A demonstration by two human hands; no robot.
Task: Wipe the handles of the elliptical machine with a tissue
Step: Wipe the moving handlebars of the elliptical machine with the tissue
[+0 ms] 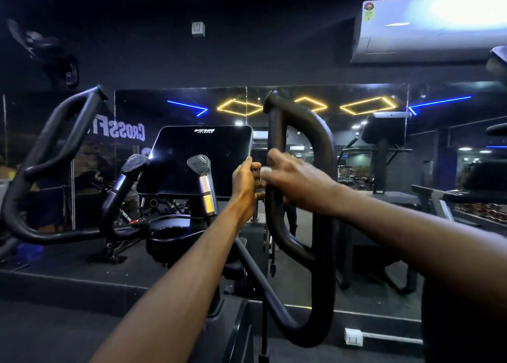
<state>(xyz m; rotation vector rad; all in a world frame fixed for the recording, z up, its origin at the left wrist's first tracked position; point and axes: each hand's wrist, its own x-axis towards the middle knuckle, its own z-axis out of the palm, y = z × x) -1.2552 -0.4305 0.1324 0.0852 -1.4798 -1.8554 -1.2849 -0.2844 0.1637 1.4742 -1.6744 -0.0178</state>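
Note:
The elliptical's right handle (323,225) is a black padded loop standing just right of centre. My right hand (293,181) wraps around its inner upright bar at mid height and holds a small white tissue (264,171) against the bar; only a corner of the tissue shows. My left hand (245,183) is on the left side of the same bar, level with the right hand, its fingers curled onto the bar. The left handle (55,132), a matching black loop, stands untouched at the far left.
The dark console screen (197,159) sits between the handles, with two short fixed grips (204,187) (129,170) and a cup holder (167,234) below. A wall mirror (356,143) is behind. Another machine (466,198) stands at right, an air conditioner (428,28) above.

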